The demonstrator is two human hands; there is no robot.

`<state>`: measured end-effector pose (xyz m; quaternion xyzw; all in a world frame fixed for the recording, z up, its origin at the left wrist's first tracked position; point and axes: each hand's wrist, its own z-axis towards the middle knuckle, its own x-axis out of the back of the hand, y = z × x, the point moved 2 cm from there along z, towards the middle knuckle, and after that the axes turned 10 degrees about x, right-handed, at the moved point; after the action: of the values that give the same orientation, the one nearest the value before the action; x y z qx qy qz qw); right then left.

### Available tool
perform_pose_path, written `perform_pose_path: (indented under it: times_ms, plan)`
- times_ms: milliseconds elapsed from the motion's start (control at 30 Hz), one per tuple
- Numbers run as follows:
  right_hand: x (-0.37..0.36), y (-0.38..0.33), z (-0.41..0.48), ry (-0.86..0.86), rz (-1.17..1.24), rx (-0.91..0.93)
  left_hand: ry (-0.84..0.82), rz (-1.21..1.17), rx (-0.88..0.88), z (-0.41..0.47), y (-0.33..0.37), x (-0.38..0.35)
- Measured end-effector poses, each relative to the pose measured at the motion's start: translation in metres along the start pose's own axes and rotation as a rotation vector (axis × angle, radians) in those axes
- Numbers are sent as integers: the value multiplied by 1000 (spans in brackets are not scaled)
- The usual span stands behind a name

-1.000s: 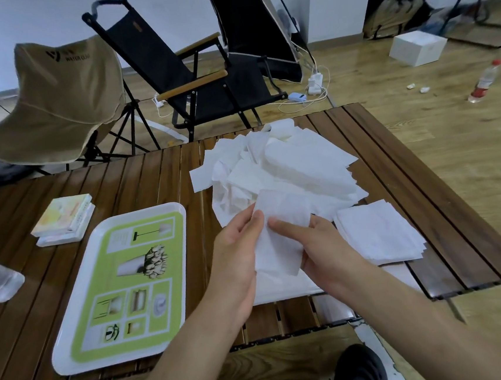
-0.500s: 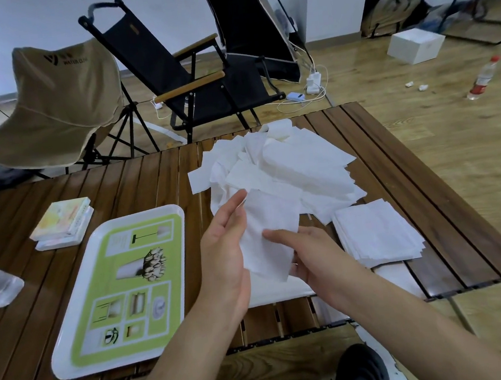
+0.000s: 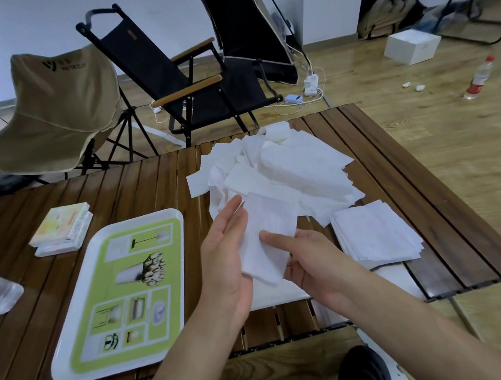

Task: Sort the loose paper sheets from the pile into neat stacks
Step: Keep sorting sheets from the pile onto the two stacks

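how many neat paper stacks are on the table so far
2 that show: one stack on the table's right side, beside the right hand; a flatter stack at the near edge under the held sheet, mostly hidden. The loose pile may cover more.

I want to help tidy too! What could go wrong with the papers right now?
Only the right hand pinches the sheet, while the left hand lies flat against it, so it might slip or crumple. The neat stack sits fairly close to the table edge; a bump from an arm could knock sheets off.
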<state>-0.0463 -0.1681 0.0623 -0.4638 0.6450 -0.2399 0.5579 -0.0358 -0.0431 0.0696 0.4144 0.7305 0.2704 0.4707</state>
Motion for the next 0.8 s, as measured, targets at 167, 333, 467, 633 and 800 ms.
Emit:
perform_pose_path:
  times_ms: [167,333,467,633,800]
  plan:
    - [-3,-2,-1,-23,44,-9,10,-28,-2,1,2,1]
    - [-1,5,0,-17,4,-11,13,5,-35,3,4,3]
    - [5,9,1,130,-194,11,7,1,-40,4,5,4]
    - [7,-1,6,27,-90,-20,-81,-66,59,3,8,4]
    - [16,-9,10,130,-90,142,-89,20,-14,7,11,5]
